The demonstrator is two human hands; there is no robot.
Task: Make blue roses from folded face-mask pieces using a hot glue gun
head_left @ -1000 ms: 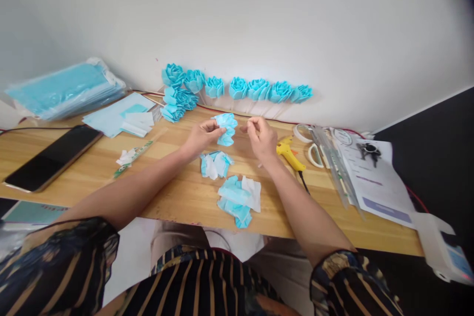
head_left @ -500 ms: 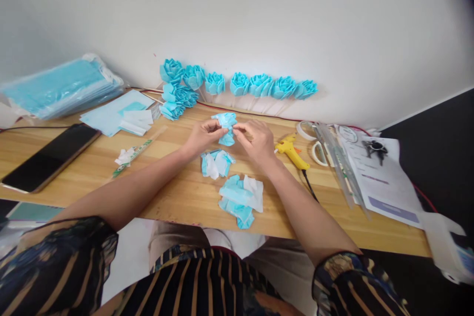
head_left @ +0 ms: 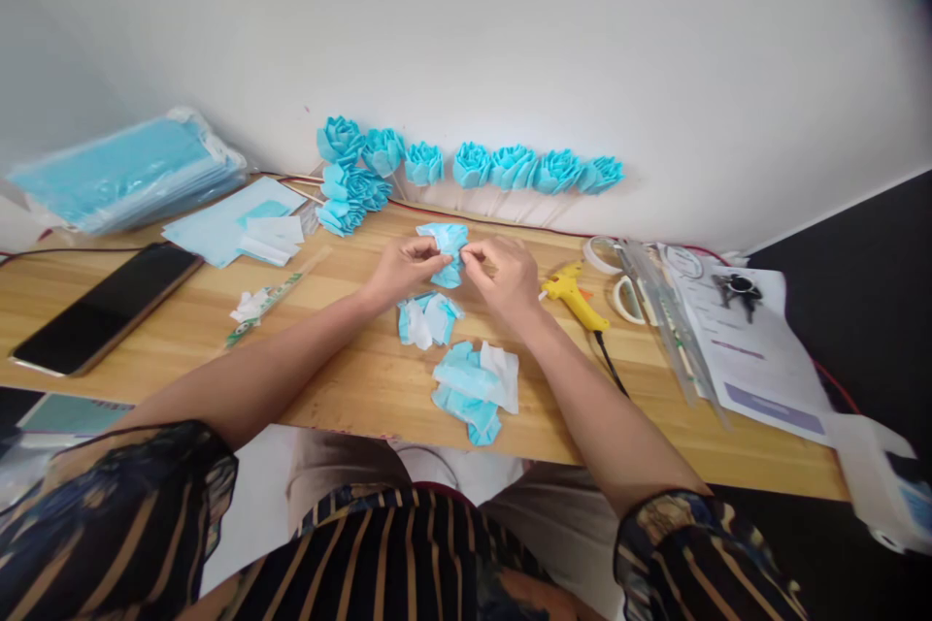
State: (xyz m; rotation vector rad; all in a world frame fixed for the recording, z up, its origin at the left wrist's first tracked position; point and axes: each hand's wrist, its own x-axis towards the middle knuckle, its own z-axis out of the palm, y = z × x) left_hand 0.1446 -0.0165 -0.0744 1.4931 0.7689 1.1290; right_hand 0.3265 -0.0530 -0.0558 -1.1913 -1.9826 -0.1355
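Near the middle of the wooden table (head_left: 327, 388), my left hand (head_left: 403, 270) pinches a small blue petal piece (head_left: 448, 274) from its left side. My right hand (head_left: 504, 274) has thumb and forefinger pressed together at the right edge of that piece; whether anything lies between them is too small to tell. Just below my hands rests a small pile of blue and white pieces (head_left: 429, 320). A larger pile (head_left: 477, 388) of blue and white pieces lies closer to the front edge.
Several blue flowers (head_left: 472, 165) stand along the wall. At right are a yellow glue gun (head_left: 575, 296), scissors (head_left: 627, 299), papers (head_left: 757, 359) and keys (head_left: 739, 289). A phone (head_left: 106, 309), blue sheets (head_left: 225, 223) and a bag of masks (head_left: 131, 170) lie left.
My fingertips have shifted very slightly at the blue piece. The whole view has moved a little; the piles and tools stay where they were on the table.
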